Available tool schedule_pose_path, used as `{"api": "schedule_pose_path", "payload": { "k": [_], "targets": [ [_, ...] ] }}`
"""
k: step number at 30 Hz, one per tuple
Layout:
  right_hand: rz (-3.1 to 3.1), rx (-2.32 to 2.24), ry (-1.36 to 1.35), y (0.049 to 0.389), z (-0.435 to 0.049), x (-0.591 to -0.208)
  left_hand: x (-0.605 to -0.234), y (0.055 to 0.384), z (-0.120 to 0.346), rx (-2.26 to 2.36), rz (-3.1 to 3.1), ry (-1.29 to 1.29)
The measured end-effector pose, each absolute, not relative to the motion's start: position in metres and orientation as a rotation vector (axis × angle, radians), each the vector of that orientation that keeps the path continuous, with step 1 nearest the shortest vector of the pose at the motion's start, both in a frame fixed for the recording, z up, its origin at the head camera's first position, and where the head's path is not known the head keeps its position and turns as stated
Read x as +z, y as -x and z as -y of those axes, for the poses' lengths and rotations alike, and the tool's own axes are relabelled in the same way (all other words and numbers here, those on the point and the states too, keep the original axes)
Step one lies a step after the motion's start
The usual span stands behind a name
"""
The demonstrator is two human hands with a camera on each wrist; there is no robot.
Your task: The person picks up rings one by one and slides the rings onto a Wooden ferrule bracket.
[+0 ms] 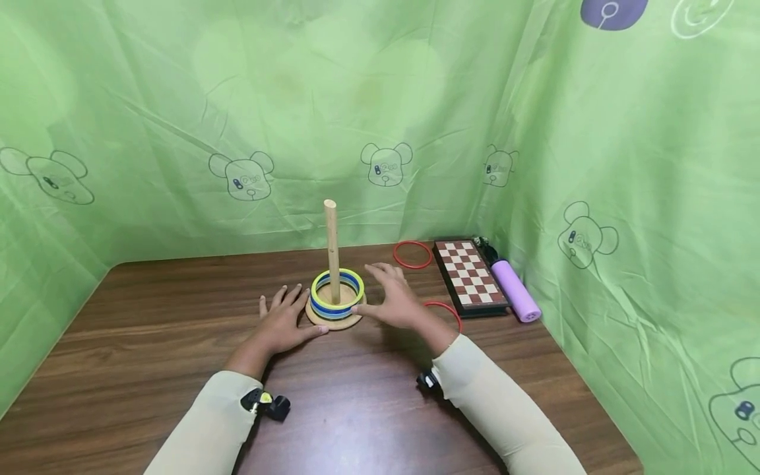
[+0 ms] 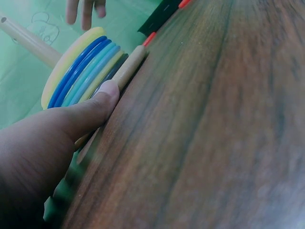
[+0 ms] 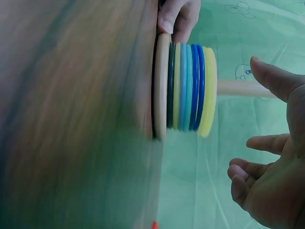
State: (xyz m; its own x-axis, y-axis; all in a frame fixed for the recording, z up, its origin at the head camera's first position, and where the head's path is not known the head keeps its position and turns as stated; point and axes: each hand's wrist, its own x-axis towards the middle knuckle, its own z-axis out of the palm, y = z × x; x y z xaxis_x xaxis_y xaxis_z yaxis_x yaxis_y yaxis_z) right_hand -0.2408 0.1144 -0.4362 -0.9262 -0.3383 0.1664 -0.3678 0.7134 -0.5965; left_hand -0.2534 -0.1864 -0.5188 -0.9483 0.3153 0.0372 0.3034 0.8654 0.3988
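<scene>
A round wooden base [image 1: 338, 324] with an upright wooden pole [image 1: 332, 244] stands on the table. Around the pole lies a stack of rings: a yellow ring [image 3: 208, 90] on top, blue rings [image 3: 197, 86] below it, then light blue, pale yellow and dark ones. My left hand [image 1: 285, 326] lies at the base's left side, fingers spread, its thumb [image 2: 108, 91] touching the base's edge. To the right of the stack, my right hand [image 1: 394, 300] hovers with fingers apart and nothing between them. The right wrist view shows a gap between that hand and the rings.
One red ring [image 1: 412, 267] lies on the table behind the right hand; another red ring [image 1: 442, 304] is partly hidden by the right forearm. Farther right are a checkered game board [image 1: 472, 276] and a purple cylinder [image 1: 515, 290]. Green curtains [image 1: 320, 119] border the table.
</scene>
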Motion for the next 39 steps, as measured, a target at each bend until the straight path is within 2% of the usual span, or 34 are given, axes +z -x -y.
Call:
{"api": "schedule_pose_path", "payload": {
  "k": [21,39],
  "targets": [
    [2.979,0.733,-0.436,0.206,-0.193,-0.440,-0.518,0.252,0.186,0.648,-3.011,-0.488],
    [3.108,0.629,-0.524,0.197,-0.243,-0.452,-0.519,0.252,0.186,0.638,-3.003,-0.479]
  ]
}}
